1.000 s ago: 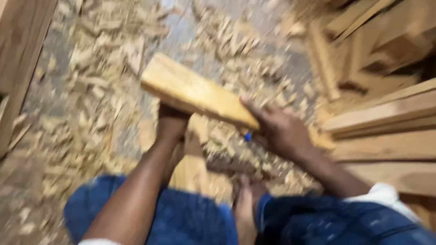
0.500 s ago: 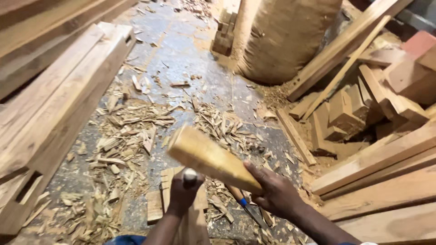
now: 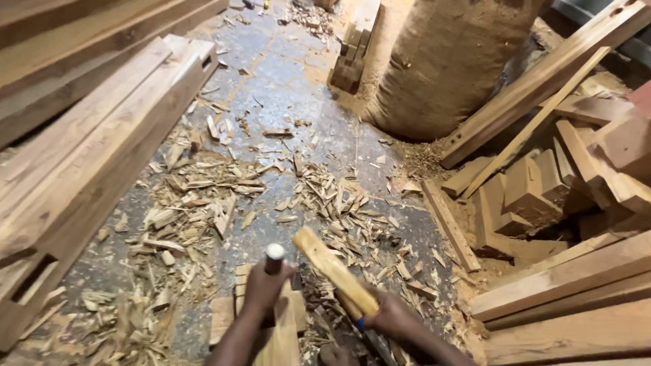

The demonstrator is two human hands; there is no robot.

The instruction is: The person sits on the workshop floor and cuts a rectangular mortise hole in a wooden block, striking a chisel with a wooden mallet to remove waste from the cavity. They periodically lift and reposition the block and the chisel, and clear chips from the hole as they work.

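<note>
L hand (image 3: pixel 266 288), at 6 o'clock of frame, is a closed fist round a chisel (image 3: pixel 274 257); only its rounded pale butt end shows above the knuckles, blade hidden below the fist. The chisel stands roughly upright over a pale wood piece (image 3: pixel 285 332) lying on the floor btwn the forearms. Can't tell if the tip touches the wood.

R hand (image 3: pixel 390 315), just at 3 o'clock of the L, is closed tight on a wooden block (image 3: pixel 336 271) used mallet-style. The block is pale yellow, rectangular, tilted w/ its free end up toward 11 o'clock, near the chisel butt but apart from it. A small blue bit shows under the R hand; too small to tell what.

Around: stone floor (image 3: pixel 285 95) covered w/ wood chips (image 3: pixel 196 196), thickest at 9–12 o'clock of the hands. Long planks (image 3: pixel 102 142) w/ cut mortise slots run along the frame's 9 o'clock side. Burlap sack (image 3: pixel 447 61) stands at 1 o'clock. Offcut blocks (image 3: pixel 529 196) and stacked timbers (image 3: pixel 576 285) pile up at 3 o'clock. Small stack of short boards (image 3: pixel 356 47) at 12 o'clock, beside the sack.
</note>
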